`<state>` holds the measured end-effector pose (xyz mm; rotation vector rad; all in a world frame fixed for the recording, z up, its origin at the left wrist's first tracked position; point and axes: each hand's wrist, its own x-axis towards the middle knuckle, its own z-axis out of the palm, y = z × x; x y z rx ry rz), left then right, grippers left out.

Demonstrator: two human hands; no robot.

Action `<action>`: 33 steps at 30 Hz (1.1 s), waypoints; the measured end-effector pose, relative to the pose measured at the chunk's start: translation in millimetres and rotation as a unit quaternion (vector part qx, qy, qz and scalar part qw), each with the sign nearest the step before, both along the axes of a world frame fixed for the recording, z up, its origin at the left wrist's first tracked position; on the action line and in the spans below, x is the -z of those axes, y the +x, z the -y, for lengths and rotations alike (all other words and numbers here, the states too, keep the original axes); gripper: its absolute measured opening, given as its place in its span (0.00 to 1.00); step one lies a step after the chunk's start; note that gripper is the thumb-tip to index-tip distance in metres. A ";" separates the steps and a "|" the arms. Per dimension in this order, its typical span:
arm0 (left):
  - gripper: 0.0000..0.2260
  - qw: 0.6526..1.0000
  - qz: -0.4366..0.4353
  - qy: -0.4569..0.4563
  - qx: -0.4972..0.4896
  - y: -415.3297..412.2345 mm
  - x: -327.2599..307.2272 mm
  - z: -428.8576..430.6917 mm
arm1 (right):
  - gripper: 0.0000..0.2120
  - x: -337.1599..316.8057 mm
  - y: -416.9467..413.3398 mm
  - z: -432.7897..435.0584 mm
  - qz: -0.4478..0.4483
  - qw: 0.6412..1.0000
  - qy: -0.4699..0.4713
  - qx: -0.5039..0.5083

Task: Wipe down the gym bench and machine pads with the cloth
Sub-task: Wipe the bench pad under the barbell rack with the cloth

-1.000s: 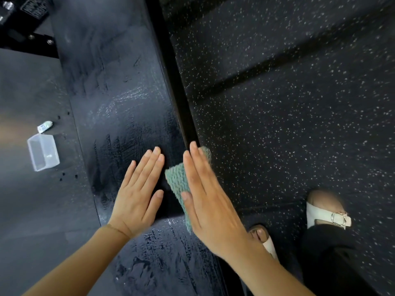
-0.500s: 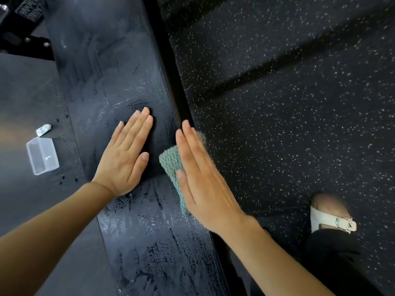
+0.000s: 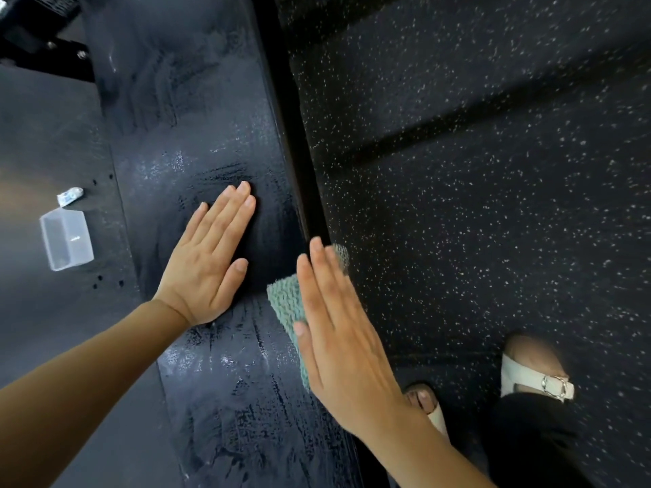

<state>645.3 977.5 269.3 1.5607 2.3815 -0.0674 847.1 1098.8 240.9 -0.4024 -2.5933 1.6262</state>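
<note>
A long black gym bench pad (image 3: pixel 197 100) runs from the top to the bottom of the view, streaked with wet wipe marks. My left hand (image 3: pixel 208 262) lies flat on the pad, fingers straight and together. My right hand (image 3: pixel 338 332) presses a teal knitted cloth (image 3: pixel 287 304) against the pad's right edge with straight fingers. Most of the cloth is hidden under my palm; a corner shows past my fingertips.
A clear plastic box (image 3: pixel 67 239) and a small white tube (image 3: pixel 70 196) lie on the grey floor to the left. Black speckled rubber flooring (image 3: pixel 475 170) fills the right side. My feet in white sandals (image 3: pixel 535 378) stand at the lower right. Black machine frame (image 3: pixel 42 26) sits at top left.
Both hands slid up along the pad, then my right hand came back down toward me with the cloth. My left hand stays flat on the pad.
</note>
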 end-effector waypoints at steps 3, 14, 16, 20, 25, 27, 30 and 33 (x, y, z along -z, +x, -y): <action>0.28 1.000 0.000 0.002 -0.001 -0.4 0.3 0.9 | 0.28 1.4 -1.9 0.9 -0.001 1.000 0.007 0.002; 0.28 1.000 0.001 0.000 -0.001 -2.8 1.5 0.7 | 0.28 6.1 -73.1 -32.1 -0.027 0.999 -0.029 0.016; 0.28 1.000 0.000 -0.004 -0.002 -3.0 1.8 0.9 | 0.28 7.9 -89.3 -39.8 -0.035 0.998 -0.045 0.023; 0.29 1.000 0.003 -0.012 -0.006 -3.5 2.3 2.5 | 0.28 7.8 -96.1 -42.2 -0.038 0.996 -0.076 0.029; 0.28 1.000 0.003 -0.004 -0.011 -3.1 0.8 -0.3 | 0.29 4.1 -62.1 -32.4 -0.027 0.998 -0.050 0.004; 0.28 1.000 0.004 -0.008 -0.013 -3.6 0.7 0.1 | 0.29 3.0 -45.0 -26.0 -0.026 0.998 -0.050 0.001; 0.28 1.000 0.004 -0.008 -0.015 -3.1 0.6 1.0 | 0.28 3.6 -38.0 -19.8 -0.025 0.998 -0.064 0.009; 0.29 1.000 0.008 -0.005 -0.017 -4.3 0.4 0.6 | 0.28 5.3 -51.4 -21.3 -0.027 0.997 -0.071 0.024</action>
